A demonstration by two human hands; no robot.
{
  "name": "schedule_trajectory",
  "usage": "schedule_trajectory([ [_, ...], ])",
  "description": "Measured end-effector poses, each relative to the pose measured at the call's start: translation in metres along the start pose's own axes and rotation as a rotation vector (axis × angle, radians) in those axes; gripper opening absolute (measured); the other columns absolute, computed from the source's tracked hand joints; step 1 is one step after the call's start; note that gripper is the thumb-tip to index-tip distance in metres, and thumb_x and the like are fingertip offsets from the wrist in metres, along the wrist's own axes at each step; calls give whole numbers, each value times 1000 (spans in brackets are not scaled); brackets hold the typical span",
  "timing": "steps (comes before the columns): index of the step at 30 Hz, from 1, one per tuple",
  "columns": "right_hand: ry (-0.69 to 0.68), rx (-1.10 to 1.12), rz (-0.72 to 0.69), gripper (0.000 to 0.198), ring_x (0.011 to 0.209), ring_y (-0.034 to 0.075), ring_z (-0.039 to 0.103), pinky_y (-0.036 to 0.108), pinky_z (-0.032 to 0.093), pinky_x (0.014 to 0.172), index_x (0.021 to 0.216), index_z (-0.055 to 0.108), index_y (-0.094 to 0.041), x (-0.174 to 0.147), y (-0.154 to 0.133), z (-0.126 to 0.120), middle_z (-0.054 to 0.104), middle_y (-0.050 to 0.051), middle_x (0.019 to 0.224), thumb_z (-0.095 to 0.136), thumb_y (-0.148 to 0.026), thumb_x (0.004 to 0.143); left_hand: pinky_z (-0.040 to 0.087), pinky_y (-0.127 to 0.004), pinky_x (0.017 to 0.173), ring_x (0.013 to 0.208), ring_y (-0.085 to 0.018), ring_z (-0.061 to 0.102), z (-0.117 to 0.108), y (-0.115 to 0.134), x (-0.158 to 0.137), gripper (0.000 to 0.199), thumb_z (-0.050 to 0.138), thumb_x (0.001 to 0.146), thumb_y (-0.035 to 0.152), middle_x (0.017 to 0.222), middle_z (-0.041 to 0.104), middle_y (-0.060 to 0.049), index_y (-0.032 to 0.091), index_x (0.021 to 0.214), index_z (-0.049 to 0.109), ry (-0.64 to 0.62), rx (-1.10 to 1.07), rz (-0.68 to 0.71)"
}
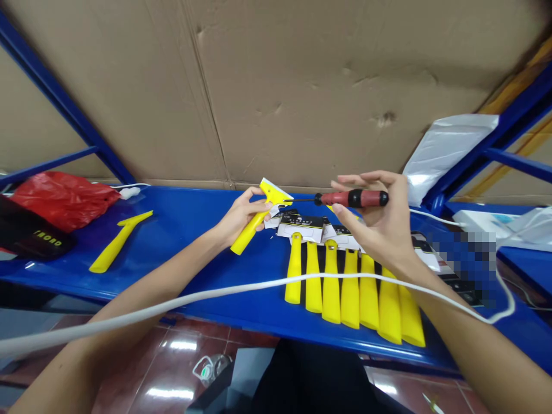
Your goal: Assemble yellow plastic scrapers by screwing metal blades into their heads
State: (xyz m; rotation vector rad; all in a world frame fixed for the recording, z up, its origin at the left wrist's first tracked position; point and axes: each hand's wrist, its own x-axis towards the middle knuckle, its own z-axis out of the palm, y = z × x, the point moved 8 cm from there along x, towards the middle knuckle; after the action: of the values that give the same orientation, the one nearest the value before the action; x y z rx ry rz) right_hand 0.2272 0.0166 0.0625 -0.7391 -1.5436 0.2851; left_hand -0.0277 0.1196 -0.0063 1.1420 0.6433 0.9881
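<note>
My left hand (249,214) is closed around a yellow scraper (250,232), its wide head tilted up and to the right. In my right hand (388,224) is a screwdriver (371,199) with a red and black handle, lying between thumb and fingers. Its thin shaft points left, and the tip reaches the scraper's head; whether it sits in a screw is too small to tell. Below my right hand, several yellow scrapers (332,287) lie side by side, their heads under black and white printed cards (302,227). My right wrist partly covers this row.
A lone yellow T-shaped handle (115,244) lies on the blue table (181,230) at left, near a red plastic bag (64,198) and a black item. A white cable (241,287) crosses in front of the scrapers. Cardboard (276,92) stands behind; a white sleeve (448,149) leans at right.
</note>
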Motion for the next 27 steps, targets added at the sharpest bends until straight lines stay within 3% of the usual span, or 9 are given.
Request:
schedule_trajectory([
  [2, -51, 65, 2, 52, 131, 33, 81, 57, 68, 113, 133, 55, -32, -1, 2, 5, 79, 11, 143, 92, -32, 96, 42, -17, 44, 54, -12, 65, -1, 1, 1, 52, 94, 83, 17, 78, 72, 1, 24, 116, 54, 11, -24, 0],
  [5, -45, -8, -45, 44, 124, 33, 84, 56, 71, 108, 131, 61, -31, -3, -3, 4, 84, 9, 128, 90, -28, 98, 41, -17, 43, 54, -11, 64, -2, 1, 1, 50, 93, 83, 16, 79, 72, 0, 24, 114, 54, 19, -42, 3],
  [11, 165, -350, -138, 46, 91, 30, 85, 45, 73, 77, 120, 70, -29, -4, -17, -14, 79, 5, 103, 101, -37, 87, 44, -18, 45, 58, -11, 65, 1, -2, -2, 50, 94, 85, 15, 85, 73, -1, 24, 115, 56, -15, -42, 1],
  [14, 93, -216, -80, 53, 101, 32, 86, 52, 73, 92, 134, 60, -32, 1, -11, -10, 81, 5, 107, 94, -37, 94, 44, -18, 45, 62, -12, 66, 3, -4, -3, 50, 94, 84, 15, 88, 73, -2, 24, 116, 57, -19, -41, 3],
  [18, -46, 20, -35, 53, 129, 34, 82, 58, 71, 108, 138, 56, -35, 1, -3, 3, 75, 10, 148, 90, -35, 97, 44, -18, 45, 62, -12, 65, 0, -6, -1, 49, 94, 84, 14, 88, 73, -2, 23, 115, 58, -10, -58, 0],
  [23, -7, -81, -89, 38, 119, 35, 85, 61, 70, 108, 126, 70, -32, -10, -9, 5, 85, 6, 122, 93, -26, 96, 43, -17, 45, 62, -11, 66, -3, -8, 2, 49, 94, 83, 13, 87, 72, -1, 23, 114, 57, 8, -59, -8],
  [27, 47, -230, -139, 40, 111, 35, 87, 58, 72, 100, 120, 72, -33, -11, -19, 1, 87, 5, 115, 99, -30, 91, 41, -17, 44, 61, -11, 65, 1, -7, 0, 51, 95, 81, 14, 89, 72, -2, 23, 111, 56, -6, -51, -22],
])
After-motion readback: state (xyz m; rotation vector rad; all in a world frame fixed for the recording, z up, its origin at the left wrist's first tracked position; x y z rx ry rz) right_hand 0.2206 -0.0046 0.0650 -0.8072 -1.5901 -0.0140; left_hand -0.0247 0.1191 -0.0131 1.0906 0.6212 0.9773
